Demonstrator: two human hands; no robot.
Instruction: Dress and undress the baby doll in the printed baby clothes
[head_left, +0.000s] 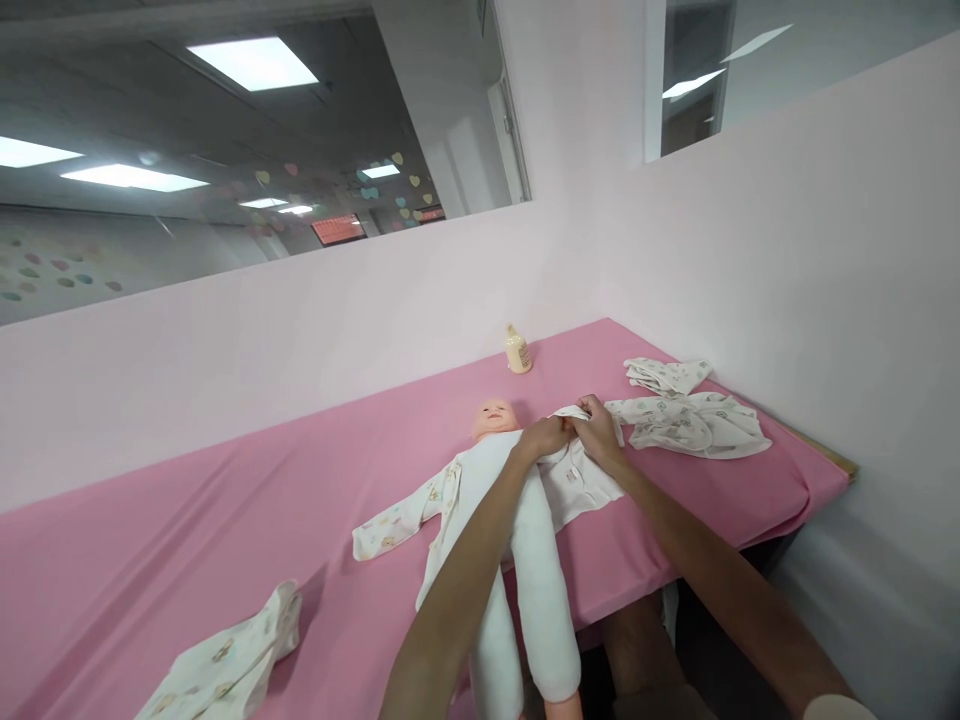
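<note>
Doll: a pale-headed doll with a white padded body (480,485) lies face up on the pink cloth-covered counter (300,480), legs toward the person.
Jacket: a white cotton jacket with small coloured prints (577,488) spreads to both sides of the doll, one sleeve stretched out left.
Right hand: its grip (598,432) pinches the jacket's bunched cloth.
Left hand: its grip (546,440) is closed just beside, at the same cloth; fingertips partly hidden.
Behind: a pale yellow bottle (517,354).
Far right: white printed clothes (701,425).
Near left: a white printed cloth piece (225,662).
</note>
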